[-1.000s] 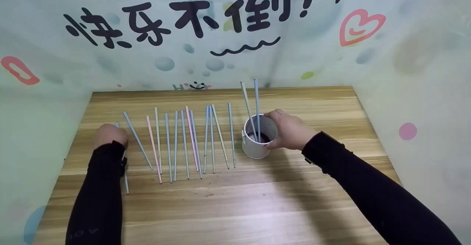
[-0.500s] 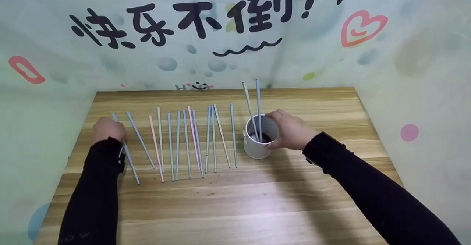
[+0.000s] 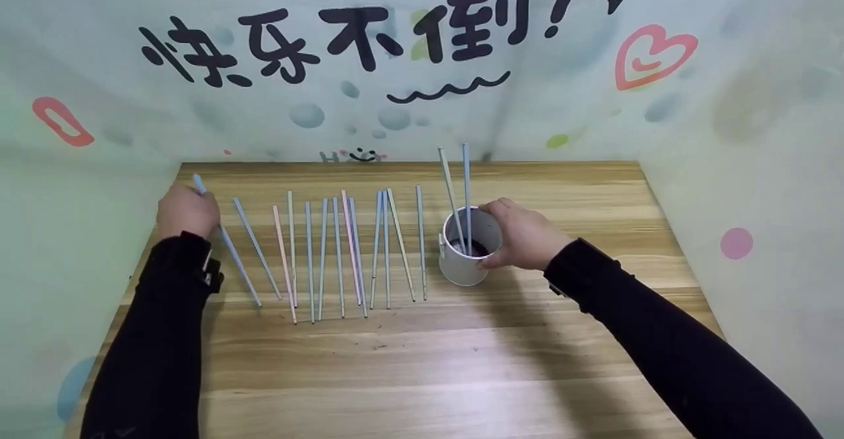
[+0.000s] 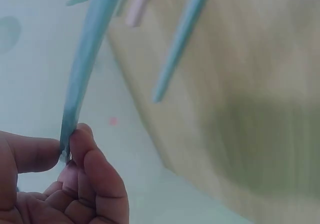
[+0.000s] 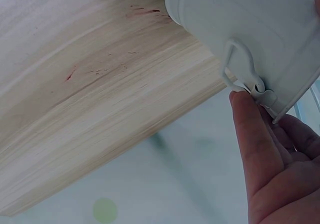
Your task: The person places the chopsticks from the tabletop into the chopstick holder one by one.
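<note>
While my right hand [image 3: 525, 234] gripped the cup [image 3: 459, 269], my left hand [image 3: 187, 212] pinched a stick [image 3: 234, 255] that likely needed lifting in.

- We see a wood-grained tabletop [image 3: 422, 386], light brown with darker streaks.
- Across it we find a loose row of blue sticks [image 3: 310, 261], pink sticks [image 3: 285, 261] and pale sticks [image 3: 401, 244].
- Beside the row we see a white pail [image 3: 461, 271] standing upright.
- We spot small reddish marks [image 5: 151, 11].

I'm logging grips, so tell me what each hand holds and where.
The left hand pinches a blue stick near its far end. The right hand grips the white bucket near its rim.
</note>
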Demonstrator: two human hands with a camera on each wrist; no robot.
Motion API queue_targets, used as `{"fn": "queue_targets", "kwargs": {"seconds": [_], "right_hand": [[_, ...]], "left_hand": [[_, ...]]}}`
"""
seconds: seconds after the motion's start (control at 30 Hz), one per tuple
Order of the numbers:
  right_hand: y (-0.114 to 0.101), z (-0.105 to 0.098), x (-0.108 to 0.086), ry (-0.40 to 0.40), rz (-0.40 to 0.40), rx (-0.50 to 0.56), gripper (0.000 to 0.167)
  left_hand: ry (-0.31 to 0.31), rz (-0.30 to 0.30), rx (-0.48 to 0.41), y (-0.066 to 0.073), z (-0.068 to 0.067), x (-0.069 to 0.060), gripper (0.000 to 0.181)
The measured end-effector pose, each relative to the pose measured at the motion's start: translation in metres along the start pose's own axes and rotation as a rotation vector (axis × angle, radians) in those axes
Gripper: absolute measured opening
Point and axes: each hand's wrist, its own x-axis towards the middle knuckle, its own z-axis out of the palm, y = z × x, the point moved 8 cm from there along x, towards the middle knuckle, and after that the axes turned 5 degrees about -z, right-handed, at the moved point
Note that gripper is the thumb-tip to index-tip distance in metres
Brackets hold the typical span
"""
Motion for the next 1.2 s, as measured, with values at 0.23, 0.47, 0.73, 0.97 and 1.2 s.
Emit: {"fn": "queue_targets", "kwargs": {"seconds": [0.23, 0.47, 0.73, 0.97, 1.2], "right_hand": [[0.000, 0.000, 0.000, -0.010, 0.011, 0.012, 0.090], [0.001, 0.000, 0.001, -0.010, 0.014, 0.018, 0.090], [0.002, 0.002, 0.000, -0.019, 0.036, 0.030, 0.092], [0.002, 0.003, 0.000, -0.019, 0.036, 0.034, 0.092], [0.002, 0.002, 0.001, -0.020, 0.040, 0.038, 0.091]], "left_hand": [[0.022, 0.020, -0.079, 0.022, -0.011, -0.010, 0.049], [0.024, 0.078, -0.171, 0.049, -0.020, -0.024, 0.051], [0.009, 0.110, -0.234, 0.073, -0.019, -0.033, 0.050], [0.006, 0.136, -0.222, 0.087, -0.020, -0.042, 0.046], [-0.010, 0.150, -0.215, 0.098, -0.026, -0.046, 0.047]]}}
